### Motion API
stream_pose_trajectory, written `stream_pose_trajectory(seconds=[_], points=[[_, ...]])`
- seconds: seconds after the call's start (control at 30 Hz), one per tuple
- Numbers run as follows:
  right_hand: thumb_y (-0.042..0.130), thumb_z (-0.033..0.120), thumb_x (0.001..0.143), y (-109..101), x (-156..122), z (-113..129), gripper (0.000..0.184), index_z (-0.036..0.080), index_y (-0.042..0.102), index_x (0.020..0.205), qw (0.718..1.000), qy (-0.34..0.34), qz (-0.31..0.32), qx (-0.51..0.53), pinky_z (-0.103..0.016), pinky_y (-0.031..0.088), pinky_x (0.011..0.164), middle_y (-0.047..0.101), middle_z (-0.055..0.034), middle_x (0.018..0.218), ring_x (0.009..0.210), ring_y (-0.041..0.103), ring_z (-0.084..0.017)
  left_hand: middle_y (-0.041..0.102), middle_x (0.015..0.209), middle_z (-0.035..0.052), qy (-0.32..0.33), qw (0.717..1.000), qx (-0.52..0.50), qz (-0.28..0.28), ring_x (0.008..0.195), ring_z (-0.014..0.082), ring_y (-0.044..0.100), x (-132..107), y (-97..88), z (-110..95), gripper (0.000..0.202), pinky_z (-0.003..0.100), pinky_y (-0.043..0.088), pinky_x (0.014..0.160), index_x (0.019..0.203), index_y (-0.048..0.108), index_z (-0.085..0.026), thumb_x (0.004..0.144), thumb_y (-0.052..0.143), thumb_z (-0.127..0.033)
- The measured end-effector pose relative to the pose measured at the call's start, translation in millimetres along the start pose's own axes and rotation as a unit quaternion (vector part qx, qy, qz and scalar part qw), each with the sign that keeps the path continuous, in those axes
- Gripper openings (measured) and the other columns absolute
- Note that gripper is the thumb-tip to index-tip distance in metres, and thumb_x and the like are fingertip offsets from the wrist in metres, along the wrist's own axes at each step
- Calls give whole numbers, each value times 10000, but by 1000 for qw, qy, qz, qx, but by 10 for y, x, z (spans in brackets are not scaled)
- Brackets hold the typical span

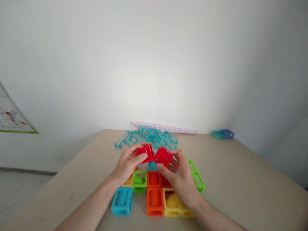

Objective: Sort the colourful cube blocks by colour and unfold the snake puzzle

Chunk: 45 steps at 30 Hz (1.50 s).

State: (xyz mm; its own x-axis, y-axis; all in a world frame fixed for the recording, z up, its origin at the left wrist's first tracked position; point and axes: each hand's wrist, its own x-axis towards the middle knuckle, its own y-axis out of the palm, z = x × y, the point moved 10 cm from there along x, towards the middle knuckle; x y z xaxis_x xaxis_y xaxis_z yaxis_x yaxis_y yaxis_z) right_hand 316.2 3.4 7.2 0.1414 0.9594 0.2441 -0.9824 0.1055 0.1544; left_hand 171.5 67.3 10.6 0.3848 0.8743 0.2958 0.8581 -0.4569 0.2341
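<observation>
My left hand (128,162) grips a red hollow plastic block (147,152), thumb on its near face. In my right hand (179,173) is another red block (163,156), tilted, its corner close to or touching the first one. Both are raised over a layout of colored open-sided blocks on the table. Below them lie a green block (140,181), an orange block (154,179), a nearer orange block (155,201) and a yellow block (172,202). A blue block (121,201) stands at the near left. My hands cover part of the layout.
Behind the blocks lies a pile of translucent teal track pieces (151,137). A long lilac patterned strip (166,127) rests along the wall. At the back right are a dark blue box (227,134) and a teal piece (217,134). Light green blocks (197,178) lie right.
</observation>
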Motion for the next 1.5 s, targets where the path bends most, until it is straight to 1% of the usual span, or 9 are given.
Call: stream_pose_trajectory(seconds=[0.13,0.3,0.37,0.43,0.6,0.67,1.1,1.27,1.5], points=[[744,304,757,43,-9,-33,416,252,396,978,1000,6,21,5,-308,532,732,689,-30,1020,863,673,-182,626,1214,84,-3,999,-50,-20,1003,244,643,11,-5,3,104,396,480,930,781,667,-154,748,725,-233],[758,321,739,127,-33,-116,436,245,385,952,998,41,51,4,-319,544,680,701,-39,972,816,683,-198,705,1035,58,40,982,-137,-125,962,232,676,54,-201,-94,187,392,500,917,914,678,-174,768,723,-281],[766,329,728,133,-40,-128,453,246,379,949,998,48,50,6,-310,543,649,701,-36,962,782,685,-193,708,1043,67,61,977,-141,-145,998,239,667,54,-238,-126,234,396,497,926,972,673,-174,797,694,-328],[775,327,717,141,-44,-134,471,248,371,945,997,53,54,12,-302,541,638,699,-32,968,767,685,-185,692,1112,93,48,986,-117,-111,1037,247,652,53,-157,-99,290,396,486,945,1027,668,-167,811,677,-361],[771,336,719,125,-42,-150,462,244,382,949,997,53,56,-10,-293,534,628,694,-31,973,755,679,-177,681,1151,116,-52,996,-28,63,1069,266,637,-51,204,97,409,382,482,933,1172,624,-183,790,705,-304],[760,346,732,120,-40,-147,449,244,388,962,997,47,56,-26,-295,531,627,695,-30,960,748,675,-177,688,1137,109,-51,995,-26,84,1061,272,639,-78,233,87,421,383,488,915,1180,618,-190,779,714,-275],[730,350,760,147,-55,-94,420,240,377,959,995,50,80,-36,-270,486,574,667,-9,895,680,625,-155,707,1054,100,-50,995,-2,91,975,261,661,-47,241,50,376,400,484,912,1092,646,-152,746,734,-269],[706,335,782,157,-53,-41,379,239,378,948,995,34,81,-52,-258,469,562,639,6,869,658,591,-138,715,1028,101,-57,995,9,83,962,260,663,-45,228,45,343,367,497,867,1042,665,-156,729,749,-268],[699,274,772,130,-38,59,340,241,402,934,993,-21,70,-92,-259,494,618,583,-17,1036,784,611,-150,722,1023,116,-93,992,18,81,965,275,666,-58,193,120,374,332,513,805,1036,678,-137,700,777,-267]])
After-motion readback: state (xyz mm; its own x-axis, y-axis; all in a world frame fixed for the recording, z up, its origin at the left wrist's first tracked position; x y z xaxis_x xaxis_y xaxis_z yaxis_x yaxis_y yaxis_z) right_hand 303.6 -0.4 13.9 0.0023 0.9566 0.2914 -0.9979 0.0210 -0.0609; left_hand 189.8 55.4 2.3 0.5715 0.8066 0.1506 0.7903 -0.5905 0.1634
